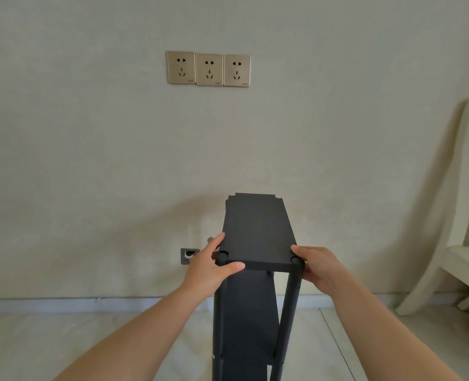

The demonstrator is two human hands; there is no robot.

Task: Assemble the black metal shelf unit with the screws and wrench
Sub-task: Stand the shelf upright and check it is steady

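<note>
Two bare forearms reach up from the bottom corners of the view and meet at the near end of the shelf unit (255, 270), which stands upright on the pale floor (63, 339), just in front of the wall (90, 160).

The left hand (211, 268) is clamped on the near left corner of the top shelf (258, 229): its thumb lies along the front edge and its fingers reach up the left side, next to the left post (219, 312). The right hand (317, 266) is curled round the near right corner, where the right post (289, 312) meets the shelf. Both grips hold the same end, level with each other and about equally near.

The relation that matters is that the top shelf's long axis runs straight away from the person toward the wall, so the whole shelf lies beyond the hands. The far corners are out of reach of this grip, and whether they are seated on their posts cannot be seen. A lower shelf (248, 320) shows between the posts.

Judging from this, the unit looks nearly assembled, and the step in hand is seating or steadying the top shelf. No screws or wrench are in view.

Three wall sockets (208, 68) sit above, and a pale chair (458, 243) stands to the right.
</note>
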